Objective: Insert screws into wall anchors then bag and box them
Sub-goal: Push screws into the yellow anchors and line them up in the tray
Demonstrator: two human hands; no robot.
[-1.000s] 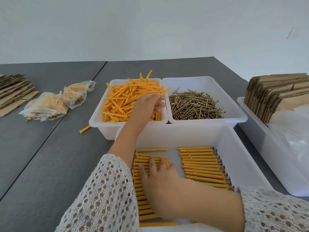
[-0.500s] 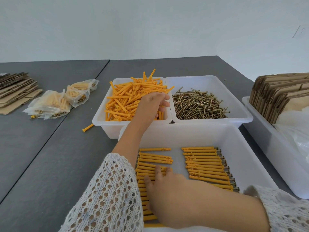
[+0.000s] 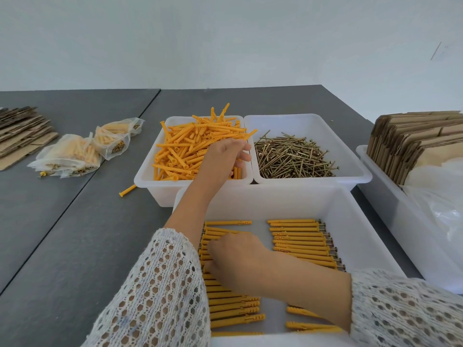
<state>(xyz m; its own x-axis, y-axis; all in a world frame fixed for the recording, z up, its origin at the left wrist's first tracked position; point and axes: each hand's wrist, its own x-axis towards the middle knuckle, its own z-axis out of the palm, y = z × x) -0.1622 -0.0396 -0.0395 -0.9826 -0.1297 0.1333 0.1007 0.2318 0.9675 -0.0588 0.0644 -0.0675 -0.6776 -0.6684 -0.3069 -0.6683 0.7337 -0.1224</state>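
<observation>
My left hand reaches into a white bin heaped with loose orange wall anchors. Its fingers curl down among them, and what they hold is hidden. A second bin beside it holds brass screws. In the near white tray, anchors with screws in them lie in two rows. My right hand lies on the left row, fingers curled down over its screw-head ends. The right row lies untouched.
Filled clear bags and flat cardboard lie on the grey table at the left. One loose anchor lies beside the bin. At the right, a long white tray holds folded cardboard boxes and clear plastic bags.
My right hand's fingers, flat on the left row a second ago, have curled down over its ends. My left hand stays in the anchor bin, its fingers shifting slightly.
</observation>
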